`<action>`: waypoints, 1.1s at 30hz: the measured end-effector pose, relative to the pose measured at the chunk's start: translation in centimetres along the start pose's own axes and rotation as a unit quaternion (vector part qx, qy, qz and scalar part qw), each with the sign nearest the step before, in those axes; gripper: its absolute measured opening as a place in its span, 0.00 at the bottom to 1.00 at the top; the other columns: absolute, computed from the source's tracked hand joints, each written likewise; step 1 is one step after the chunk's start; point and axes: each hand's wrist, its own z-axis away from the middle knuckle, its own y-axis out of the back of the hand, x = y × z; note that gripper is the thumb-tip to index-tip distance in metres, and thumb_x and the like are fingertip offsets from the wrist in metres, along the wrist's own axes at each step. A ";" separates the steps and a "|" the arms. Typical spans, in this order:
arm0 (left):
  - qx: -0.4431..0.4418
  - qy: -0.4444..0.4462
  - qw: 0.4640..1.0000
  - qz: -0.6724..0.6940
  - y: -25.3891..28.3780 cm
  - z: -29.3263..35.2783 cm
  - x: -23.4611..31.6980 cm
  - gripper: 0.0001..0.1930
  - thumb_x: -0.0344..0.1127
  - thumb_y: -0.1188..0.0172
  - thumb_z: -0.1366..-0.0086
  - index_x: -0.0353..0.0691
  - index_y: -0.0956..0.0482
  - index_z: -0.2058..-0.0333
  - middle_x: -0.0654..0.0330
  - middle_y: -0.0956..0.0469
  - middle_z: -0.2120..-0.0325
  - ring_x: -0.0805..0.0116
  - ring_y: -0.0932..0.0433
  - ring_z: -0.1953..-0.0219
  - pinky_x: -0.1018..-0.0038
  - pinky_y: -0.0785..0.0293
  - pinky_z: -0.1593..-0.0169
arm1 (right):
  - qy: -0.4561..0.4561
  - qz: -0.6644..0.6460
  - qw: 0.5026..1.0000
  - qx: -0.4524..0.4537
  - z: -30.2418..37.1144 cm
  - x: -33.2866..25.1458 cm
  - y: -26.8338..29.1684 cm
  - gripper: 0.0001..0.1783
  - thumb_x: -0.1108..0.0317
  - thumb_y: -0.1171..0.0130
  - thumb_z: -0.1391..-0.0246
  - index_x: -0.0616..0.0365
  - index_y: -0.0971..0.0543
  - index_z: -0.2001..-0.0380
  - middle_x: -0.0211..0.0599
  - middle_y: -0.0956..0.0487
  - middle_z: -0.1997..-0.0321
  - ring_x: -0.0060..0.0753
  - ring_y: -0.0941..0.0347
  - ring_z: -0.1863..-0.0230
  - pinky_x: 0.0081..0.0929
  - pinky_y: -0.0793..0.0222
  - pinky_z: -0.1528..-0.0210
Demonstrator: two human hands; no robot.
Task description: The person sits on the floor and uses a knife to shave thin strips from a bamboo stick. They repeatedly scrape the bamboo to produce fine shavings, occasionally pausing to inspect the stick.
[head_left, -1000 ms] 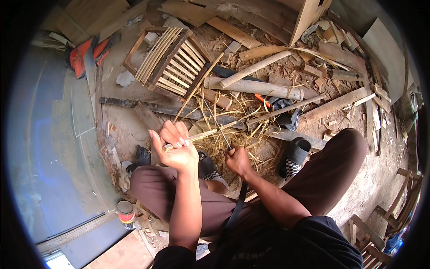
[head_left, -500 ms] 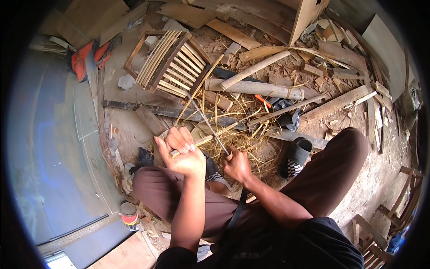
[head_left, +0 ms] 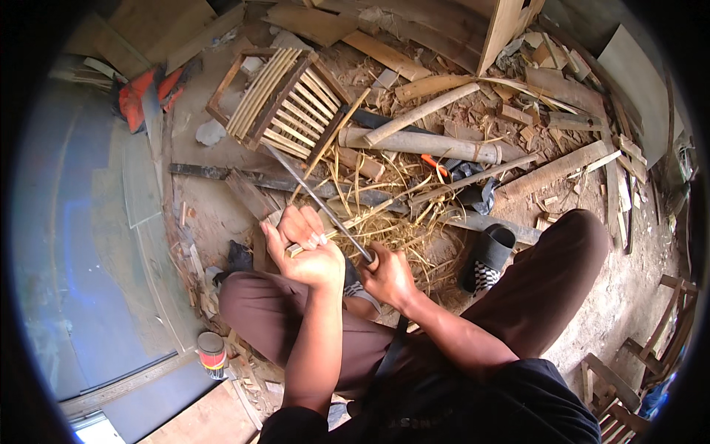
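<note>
My left hand (head_left: 302, 248) is closed round the near end of a thin bamboo strip (head_left: 381, 210), which slants away to the right over the shavings. My right hand (head_left: 388, 275) grips the handle of a long, narrow-bladed knife (head_left: 318, 194). Its blade points up and left, crossing the strip just beyond my left fingers; whether the edge touches the strip I cannot tell. Curled pale shavings (head_left: 403, 233) lie beneath, between my feet. Beyond the knife tip stands a small slatted wooden frame (head_left: 285, 100) with several pale slats across it.
Past the shavings lie a thick bamboo pole (head_left: 429, 146), a lighter stick (head_left: 421, 115) and an orange-handled tool (head_left: 434, 164). Scrap boards (head_left: 551, 174) spread to the right. A glass-like sheet (head_left: 96, 244) lies left, a red-banded can (head_left: 212, 354) near my left knee.
The knife blade has swung left, its tip now lower and left, near the slatted frame's bottom corner. My right hand shifted slightly left; my left hand still holds the strip.
</note>
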 end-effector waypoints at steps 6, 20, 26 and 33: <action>-0.008 -0.024 1.000 -0.008 0.1 -0.5 -0.5 0.31 0.48 0.63 0.20 0.49 0.45 0.87 0.65 0.47 0.88 0.74 0.50 0.85 0.74 0.52 0.76 | -0.020 0.024 0.999 0.028 -0.1 0.9 -0.8 0.12 0.67 0.42 0.49 0.61 0.22 0.63 0.64 0.20 0.73 0.70 0.21 0.65 0.54 0.23 0.60; 0.038 -0.037 0.998 -0.042 0.0 -0.7 -0.4 0.31 0.47 0.62 0.21 0.49 0.45 0.89 0.64 0.47 0.87 0.69 0.43 0.76 0.73 0.45 0.66 | -0.047 0.011 0.999 0.012 -0.3 -0.5 0.4 0.12 0.69 0.43 0.48 0.63 0.21 0.62 0.66 0.20 0.71 0.71 0.21 0.64 0.57 0.24 0.58; 0.009 -0.059 0.996 -0.060 -0.7 -0.2 -0.9 0.30 0.47 0.62 0.21 0.49 0.47 0.88 0.64 0.47 0.87 0.69 0.44 0.76 0.72 0.45 0.66 | -0.041 0.010 0.998 0.037 -0.4 0.9 -0.1 0.07 0.74 0.42 0.50 0.66 0.22 0.68 0.60 0.20 0.75 0.61 0.19 0.69 0.44 0.23 0.65; 0.009 -0.050 0.996 -0.067 -0.1 0.0 -0.5 0.31 0.47 0.63 0.21 0.50 0.46 0.89 0.66 0.48 0.87 0.71 0.45 0.76 0.74 0.46 0.66 | -0.008 0.035 0.999 0.017 0.3 -0.3 0.5 0.09 0.72 0.43 0.48 0.68 0.21 0.66 0.64 0.21 0.75 0.59 0.18 0.69 0.47 0.23 0.64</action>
